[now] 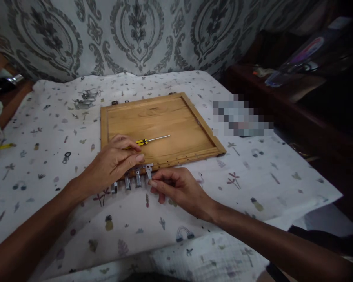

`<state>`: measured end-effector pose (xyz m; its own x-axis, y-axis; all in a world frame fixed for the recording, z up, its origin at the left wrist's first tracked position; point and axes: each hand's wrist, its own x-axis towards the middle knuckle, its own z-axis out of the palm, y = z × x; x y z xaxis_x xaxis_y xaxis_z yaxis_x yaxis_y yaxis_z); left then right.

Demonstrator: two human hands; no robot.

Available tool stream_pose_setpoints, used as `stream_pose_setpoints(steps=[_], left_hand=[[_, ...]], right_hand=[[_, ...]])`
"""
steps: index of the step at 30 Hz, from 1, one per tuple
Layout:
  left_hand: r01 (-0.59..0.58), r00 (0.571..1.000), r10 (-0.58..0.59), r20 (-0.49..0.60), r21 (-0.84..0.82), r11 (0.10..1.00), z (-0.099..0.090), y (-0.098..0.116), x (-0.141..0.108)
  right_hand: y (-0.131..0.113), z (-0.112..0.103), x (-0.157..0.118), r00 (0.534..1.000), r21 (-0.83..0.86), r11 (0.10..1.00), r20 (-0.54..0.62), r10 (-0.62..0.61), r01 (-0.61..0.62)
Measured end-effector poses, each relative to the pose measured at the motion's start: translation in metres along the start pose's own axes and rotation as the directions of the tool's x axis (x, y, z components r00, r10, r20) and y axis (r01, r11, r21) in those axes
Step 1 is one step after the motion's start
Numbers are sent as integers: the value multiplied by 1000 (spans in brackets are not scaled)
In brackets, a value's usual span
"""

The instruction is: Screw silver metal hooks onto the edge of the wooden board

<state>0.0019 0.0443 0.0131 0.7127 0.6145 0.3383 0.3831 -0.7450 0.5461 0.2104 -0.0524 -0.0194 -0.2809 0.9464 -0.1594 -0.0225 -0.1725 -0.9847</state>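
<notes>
Patterned grey curtain (137, 35) hangs behind a surface (270, 176) spread with a white printed cloth. Near the middle of the surface, well in from its side edges, lies a framed wooden panel (155, 117), a row of small dark holes along its near edge.

At that near edge the right hand (179, 192) has its thumb and fingers closed in a pinch on the lower end of a metal hinge (148, 170), whose winged top meets the wood. Three similar hinges (138, 179) stand beside it in a row, running toward the panel's near left corner. The left hand (119, 156) lies over the near left part of the panel with its fingers bent; a yellow and black screwdriver (157, 138) points out from under them across the wood, and I cannot tell whether the fingers grip its handle or only cover it.

More metal pieces (86, 98) sit in a heap toward the surface's far left corner, and a blurred-out item (242, 117) is near its right edge.

My reading is that the step in hand is seating this hinge against the edge. The next move seems to call for holding it still and square, its openings matched to the holes in the wood, with the screwdriver ready; a loose pinch could let it twist.
</notes>
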Motion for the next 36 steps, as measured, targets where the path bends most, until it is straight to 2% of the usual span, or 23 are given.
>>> stream_pose_setpoints(steps=[8,22,36], left_hand=[[26,999,-26,28,-8,1000,1,1,0],[6,998,-6,65,10,1000,2,1,-1],[-116,990,111,84,54,992,4,0,-2]], right_hand=[[0,0,1,1000,-19,1000,7,-8,8],[0,1,2,1000,-12,1000,2,-11,12],[1,0,1,999,-25,999,11,-34,34]])
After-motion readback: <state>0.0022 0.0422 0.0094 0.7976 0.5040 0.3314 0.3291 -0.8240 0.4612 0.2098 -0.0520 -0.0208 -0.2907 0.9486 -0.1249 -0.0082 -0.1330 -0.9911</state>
